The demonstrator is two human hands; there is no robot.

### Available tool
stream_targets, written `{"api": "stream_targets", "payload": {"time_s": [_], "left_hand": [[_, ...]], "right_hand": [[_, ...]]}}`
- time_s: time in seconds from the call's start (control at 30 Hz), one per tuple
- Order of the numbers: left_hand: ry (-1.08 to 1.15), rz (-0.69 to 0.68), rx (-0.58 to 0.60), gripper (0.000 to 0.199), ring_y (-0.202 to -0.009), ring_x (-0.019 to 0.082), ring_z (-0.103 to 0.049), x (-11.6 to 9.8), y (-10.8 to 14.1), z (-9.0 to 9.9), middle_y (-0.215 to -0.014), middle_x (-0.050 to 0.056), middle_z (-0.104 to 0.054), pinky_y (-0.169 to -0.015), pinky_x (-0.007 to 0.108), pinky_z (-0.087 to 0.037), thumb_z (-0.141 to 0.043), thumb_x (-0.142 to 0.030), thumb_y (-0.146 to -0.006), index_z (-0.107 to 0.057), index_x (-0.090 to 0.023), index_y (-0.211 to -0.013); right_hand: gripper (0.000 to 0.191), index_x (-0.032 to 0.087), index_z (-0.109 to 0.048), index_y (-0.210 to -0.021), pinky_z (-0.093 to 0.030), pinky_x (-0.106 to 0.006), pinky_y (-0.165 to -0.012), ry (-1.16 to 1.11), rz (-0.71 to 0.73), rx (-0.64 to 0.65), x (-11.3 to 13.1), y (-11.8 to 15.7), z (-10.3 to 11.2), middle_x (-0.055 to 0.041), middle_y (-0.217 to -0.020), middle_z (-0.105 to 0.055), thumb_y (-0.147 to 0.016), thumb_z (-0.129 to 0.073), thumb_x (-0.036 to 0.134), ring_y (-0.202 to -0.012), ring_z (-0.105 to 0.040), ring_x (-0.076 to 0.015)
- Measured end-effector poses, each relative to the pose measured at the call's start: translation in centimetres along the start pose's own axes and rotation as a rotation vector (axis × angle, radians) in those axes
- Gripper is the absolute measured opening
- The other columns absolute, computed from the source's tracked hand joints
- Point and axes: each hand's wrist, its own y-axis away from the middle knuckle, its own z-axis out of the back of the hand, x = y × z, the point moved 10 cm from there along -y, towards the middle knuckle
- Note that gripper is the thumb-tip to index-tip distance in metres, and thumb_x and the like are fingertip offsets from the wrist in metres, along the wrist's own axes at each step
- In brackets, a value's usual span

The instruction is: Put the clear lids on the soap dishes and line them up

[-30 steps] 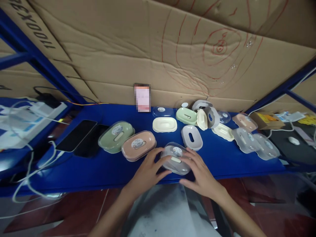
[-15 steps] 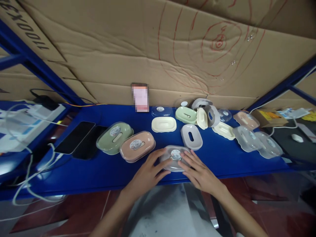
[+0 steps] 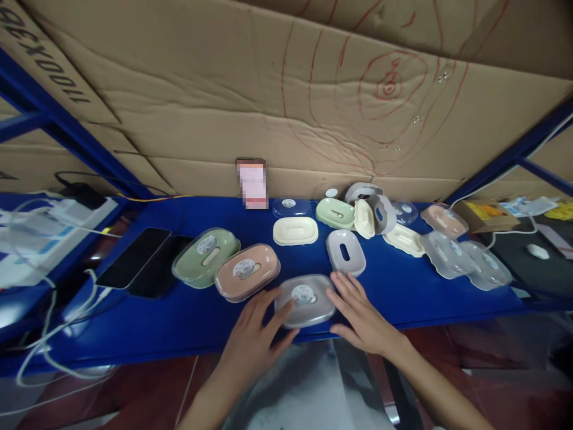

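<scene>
A grey soap dish [image 3: 313, 310] under a clear lid with a round label lies at the table's front edge. My left hand [image 3: 255, 325] grips its left end, fingertips on the lid and thumb along the near side. My right hand [image 3: 364, 316] is open at its right end, fingers stretched beside the rim; whether they touch it I cannot tell. Just behind stands an uncovered grey soap dish [image 3: 347, 254] with an oval slot. To the left, a pink lidded soap dish [image 3: 248, 273] and a green lidded one [image 3: 206, 258] sit side by side.
A cream tray [image 3: 295, 231], a green dish [image 3: 335, 212] and several loose parts and clear lids [image 3: 450, 255] lie farther back and right. A black phone [image 3: 134, 257] and white cables [image 3: 49, 322] are at left. Cardboard [image 3: 201, 89] walls the back.
The grey lidded soap dish has shifted left and slightly nearer, along with my left hand. My right hand has come off the lid's top to its right side. The view has tilted slightly.
</scene>
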Motion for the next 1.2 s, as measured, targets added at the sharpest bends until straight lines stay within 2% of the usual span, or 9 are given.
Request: {"api": "stream_targets", "payload": {"time_s": [0.13,0.33,0.43,0.57,0.7,0.8,0.87,1.03,1.2], "left_hand": [[-0.223,0.070,-0.099,0.040,-0.126,0.036,-0.066,1.5,1.5,2.8,-0.133,0.016,-0.066,-0.119,0.066,-0.043,-0.077,-0.031,-0.094,-0.064,-0.024,-0.131],[-0.305,0.186,-0.158,0.040,-0.113,0.033,-0.069,3.8,1.3,3.2,-0.129,0.019,-0.066,-0.112,0.061,-0.048,-0.079,-0.035,-0.093,-0.064,-0.018,-0.127],[-0.352,0.282,-0.189,0.043,-0.115,0.035,-0.067,4.8,1.6,3.2,-0.130,0.019,-0.066,-0.111,0.061,-0.048,-0.079,-0.036,-0.092,-0.064,-0.018,-0.128],[-0.417,0.381,-0.257,0.049,-0.128,0.042,-0.062,5.0,2.3,3.6,-0.141,0.025,-0.061,-0.113,0.069,-0.043,-0.078,-0.027,-0.092,-0.062,-0.014,-0.136],[-0.238,0.175,-0.174,0.046,-0.142,0.040,-0.055,1.6,1.0,1.7,-0.157,0.023,-0.052,-0.115,0.062,-0.046,-0.066,-0.009,-0.094,-0.061,-0.018,-0.139],[-0.001,-0.042,0.081,0.049,-0.142,0.032,-0.058,-1.6,-0.2,-1.4,-0.157,0.014,-0.057,-0.116,0.053,-0.051,-0.057,-0.009,-0.098,-0.059,-0.024,-0.145],[0.078,-0.069,0.149,0.045,-0.138,0.030,-0.062,-2.2,-0.5,-2.2,-0.155,0.013,-0.060,-0.113,0.050,-0.056,-0.059,-0.018,-0.100,-0.059,-0.025,-0.145],[0.107,0.044,0.050,0.046,-0.127,0.036,-0.070,-0.1,-0.7,-1.4,-0.143,0.016,-0.066,-0.097,0.053,-0.066,-0.076,-0.054,-0.093,-0.064,-0.021,-0.122],[0.196,0.090,-0.068,0.026,-0.122,0.029,-0.074,0.6,-0.2,0.2,-0.135,0.011,-0.069,-0.098,0.044,-0.066,-0.073,-0.042,-0.099,-0.063,-0.023,-0.113]], "right_hand": [[0.069,0.029,-0.023,-0.173,-0.030,-0.066,-0.130,0.121,-0.233,-0.059,-4.1,-0.3,1.5,-0.0123,-0.176,-0.031,-0.111,-0.053,0.039,-0.164,-0.029,-0.0345],[0.043,0.025,-0.055,-0.154,-0.034,-0.061,-0.126,0.141,-0.337,-0.068,-7.0,-0.2,1.6,-0.0098,-0.148,-0.068,-0.111,-0.054,0.030,-0.143,-0.059,-0.0306],[0.039,0.025,-0.061,-0.148,-0.034,-0.062,-0.127,0.094,-0.287,-0.013,-6.1,0.5,1.5,-0.0075,-0.150,-0.067,-0.110,-0.052,0.022,-0.145,-0.057,-0.0290],[0.059,0.032,-0.052,-0.158,-0.031,-0.067,-0.128,0.016,-0.213,0.072,-4.5,1.3,1.6,-0.0042,-0.168,-0.049,-0.104,-0.048,0.008,-0.160,-0.038,-0.0304],[0.077,0.035,-0.037,-0.167,-0.036,-0.059,-0.129,-0.085,-0.154,0.026,-5.1,-0.6,1.7,-0.0030,-0.177,-0.030,-0.099,-0.039,-0.002,-0.164,-0.029,-0.0257],[0.073,0.032,-0.031,-0.170,-0.035,-0.059,-0.130,-0.101,-0.152,-0.006,-7.4,-3.7,0.9,-0.0061,-0.174,-0.038,-0.104,-0.038,0.004,-0.163,-0.033,-0.0252],[0.064,0.029,-0.031,-0.170,-0.034,-0.061,-0.129,-0.083,-0.173,0.004,-9.2,-5.7,0.0,-0.0096,-0.169,-0.046,-0.109,-0.041,0.013,-0.161,-0.036,-0.0281],[0.045,0.028,-0.058,-0.154,-0.046,-0.060,-0.117,-0.060,-0.171,0.029,-11.4,-7.3,-0.9,-0.0141,-0.140,-0.067,-0.110,-0.056,0.033,-0.135,-0.061,-0.0323],[0.033,0.026,-0.071,-0.135,-0.056,-0.051,-0.109,-0.171,-0.157,0.000,-9.7,-4.1,0.1,-0.0145,-0.131,-0.066,-0.110,-0.051,0.023,-0.128,-0.063,-0.0288]]}}
